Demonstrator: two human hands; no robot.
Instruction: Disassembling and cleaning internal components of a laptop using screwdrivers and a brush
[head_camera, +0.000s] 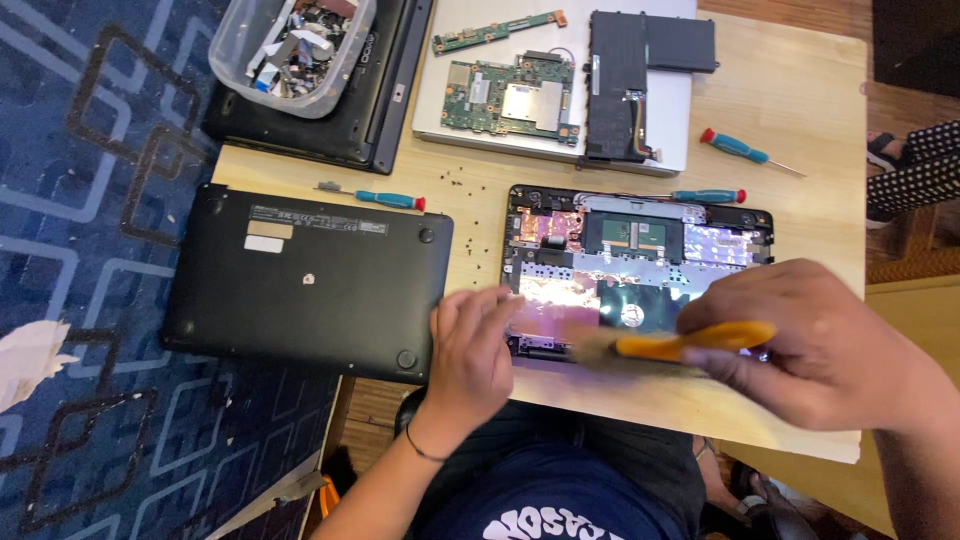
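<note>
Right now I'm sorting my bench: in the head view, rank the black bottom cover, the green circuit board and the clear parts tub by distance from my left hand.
From the left hand:
1. Black bottom cover, just left of it.
2. Green circuit board, up the table.
3. Clear parts tub, far top left.

Person seen from above. Both hands, left (470, 350) and right (815, 345), are bare, without gloves or rings, and the forearms carry no sleeves. A thin dark band (425, 447) circles the left wrist. Below the hands, the torso wears a dark navy short-sleeved shirt (560, 500) with large white block lettering printed across the chest, only partly visible.
</note>
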